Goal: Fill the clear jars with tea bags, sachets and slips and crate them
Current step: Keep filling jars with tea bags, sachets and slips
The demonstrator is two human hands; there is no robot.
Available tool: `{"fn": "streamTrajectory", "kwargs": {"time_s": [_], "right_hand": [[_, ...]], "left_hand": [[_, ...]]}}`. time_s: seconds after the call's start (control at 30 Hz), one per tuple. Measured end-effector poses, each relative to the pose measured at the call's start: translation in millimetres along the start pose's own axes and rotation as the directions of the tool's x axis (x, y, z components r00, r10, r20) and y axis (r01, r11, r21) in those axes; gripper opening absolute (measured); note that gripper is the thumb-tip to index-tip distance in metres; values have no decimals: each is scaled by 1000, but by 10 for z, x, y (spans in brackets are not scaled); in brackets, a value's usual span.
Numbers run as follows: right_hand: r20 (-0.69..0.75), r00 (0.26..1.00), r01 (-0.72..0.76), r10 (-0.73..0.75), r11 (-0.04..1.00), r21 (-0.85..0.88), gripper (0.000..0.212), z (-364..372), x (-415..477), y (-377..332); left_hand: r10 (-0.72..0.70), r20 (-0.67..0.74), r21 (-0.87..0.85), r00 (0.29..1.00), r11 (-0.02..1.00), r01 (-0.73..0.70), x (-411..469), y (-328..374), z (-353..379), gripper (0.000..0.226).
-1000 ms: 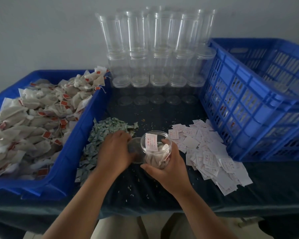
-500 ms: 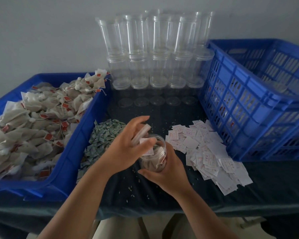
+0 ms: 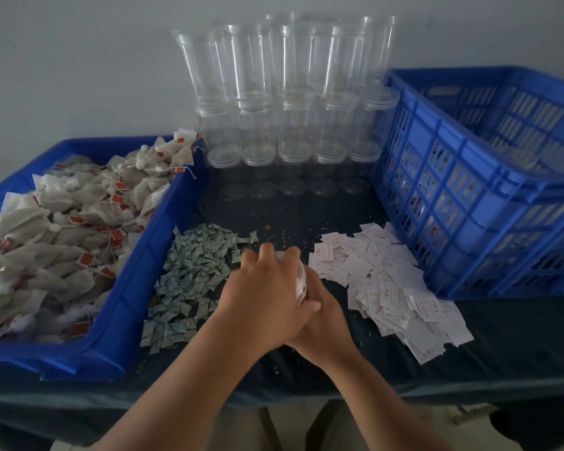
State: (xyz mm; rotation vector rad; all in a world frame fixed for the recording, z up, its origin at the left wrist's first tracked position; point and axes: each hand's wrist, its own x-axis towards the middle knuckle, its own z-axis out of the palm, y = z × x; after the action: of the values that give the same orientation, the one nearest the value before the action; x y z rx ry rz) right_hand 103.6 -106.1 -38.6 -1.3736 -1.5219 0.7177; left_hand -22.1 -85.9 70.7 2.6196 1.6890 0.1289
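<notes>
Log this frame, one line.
left hand: grips jar top | right hand: holds jar body | jar: between sachet pile and slip pile

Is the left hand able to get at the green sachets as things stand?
Probably yes. The green sachets lie right beside the left hand, with nothing between them. But that hand grips the top of the jar, so it would have to let go first.

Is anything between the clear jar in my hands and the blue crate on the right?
Only the flat pile of white paper slips lies between the clear plastic jar and the blue slatted plastic crate. Lifted over it, the jar likely need only clear the crate's near wall.
</notes>
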Motion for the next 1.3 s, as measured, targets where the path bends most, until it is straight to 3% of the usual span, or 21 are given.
{"fn": "streamTrajectory", "kwargs": {"time_s": [0.13, 0.27, 0.37, 0.43, 0.53, 0.6, 0.67, 0.73, 0.83, 1.03, 1.1, 1.2, 1.3], "right_hand": [[-11, 999, 49, -50, 992, -116, 63, 22, 36, -62], [27, 1000, -4, 5, 999, -48, 68, -34, 28, 55], [106, 994, -26, 22, 999, 30, 81, -66, 18, 53], [115, 993, -6, 3, 1000, 26, 69, -46, 11, 62], [44, 999, -23, 22, 1000, 10, 71, -36, 27, 39], [-7, 1000, 22, -23, 997, -69, 69, -16, 36, 14], [-17, 997, 77, -81, 986, -146, 62, 5, 41, -23], [-14, 995, 95, -101, 968, -231, 54, 24, 48, -13], [-19, 997, 65, -74, 952, -298, 74, 49, 84, 42], [-25, 999, -26, 21, 976, -218, 89, 76, 68, 130], [-31, 999, 3, -11, 967, -253, 79, 68, 54, 86], [-45, 999, 12, -24, 968, -249, 59, 56, 34, 5], [-41, 999, 3, -15, 958, -287, 61, 48, 12, -4]], "left_hand": [[-55, 53, -154, 997, 986, 62, 79, 85, -25, 79], [253, -138, -136, 957, 953, -272, 113, 31, 47, 46], [375, -133, -425, 917, 815, -395, 163, -216, -5, 22], [307, -116, -499, 945, 804, -323, 163, -263, -52, 33], [17, -132, -328, 991, 943, -60, 87, -167, -45, 71], [-62, -17, -282, 998, 958, 54, 57, -64, 1, 72], [-69, 38, -326, 997, 942, 78, 63, 44, 81, 81], [-92, -70, -340, 993, 938, 63, 82, 100, 136, 83], [-30, -234, -329, 972, 943, -50, 107, 59, 160, 57], [118, -204, -385, 972, 903, -191, 139, -137, 118, 45], [43, -221, -390, 974, 912, -129, 115, -76, 160, 62], [-150, -189, -353, 970, 933, 75, 97, 45, 251, 96], [-197, -173, -349, 965, 928, 127, 150, 92, 281, 91]]}}
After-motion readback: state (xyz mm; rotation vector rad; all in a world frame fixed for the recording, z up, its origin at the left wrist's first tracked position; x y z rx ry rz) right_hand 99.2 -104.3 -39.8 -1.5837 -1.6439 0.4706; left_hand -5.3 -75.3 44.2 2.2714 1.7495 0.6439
